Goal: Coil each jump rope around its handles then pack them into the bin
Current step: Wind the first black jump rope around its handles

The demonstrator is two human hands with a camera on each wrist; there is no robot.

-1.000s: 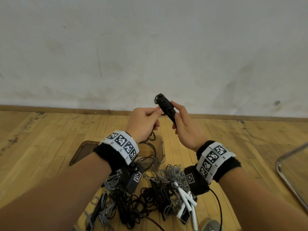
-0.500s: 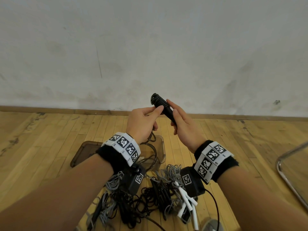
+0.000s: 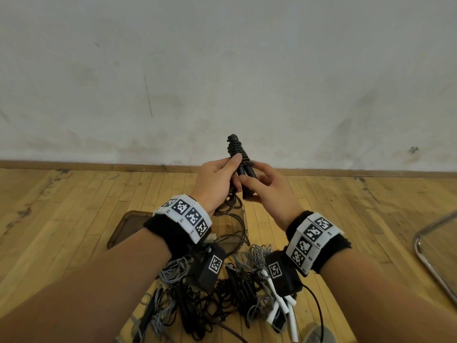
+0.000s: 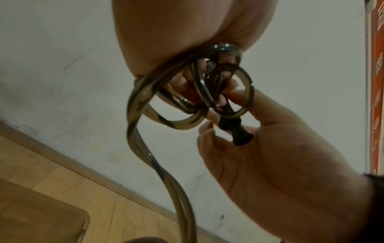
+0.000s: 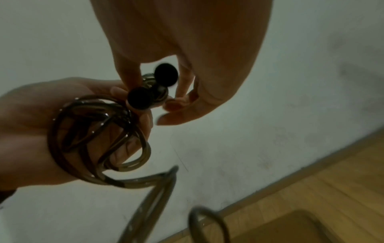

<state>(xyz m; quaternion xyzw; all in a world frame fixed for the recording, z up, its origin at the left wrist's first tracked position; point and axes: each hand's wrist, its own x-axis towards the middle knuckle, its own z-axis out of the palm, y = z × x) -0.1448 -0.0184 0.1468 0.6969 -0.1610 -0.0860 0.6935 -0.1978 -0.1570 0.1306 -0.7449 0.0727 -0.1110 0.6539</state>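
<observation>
Both my hands hold one black jump rope in front of the wall. Its two handles stand side by side, nearly upright, with rope coils wound round their top. My left hand grips the handles from the left, its thumb on the lowest coil, and holds loose rope loops in the palm. My right hand curls round the lower part of the handles, whose round ends show between its fingers. The rope's slack hangs down towards the translucent brown bin on the floor below.
A tangled pile of black, grey and white jump ropes lies on the wood floor between my forearms. At the right edge a bent metal tube frame stands. The wall and its baseboard close off the far side.
The handles have swung from leaning left to nearly upright. My left thumb has come up onto the coil, and my right hand has slid lower on the handles.
</observation>
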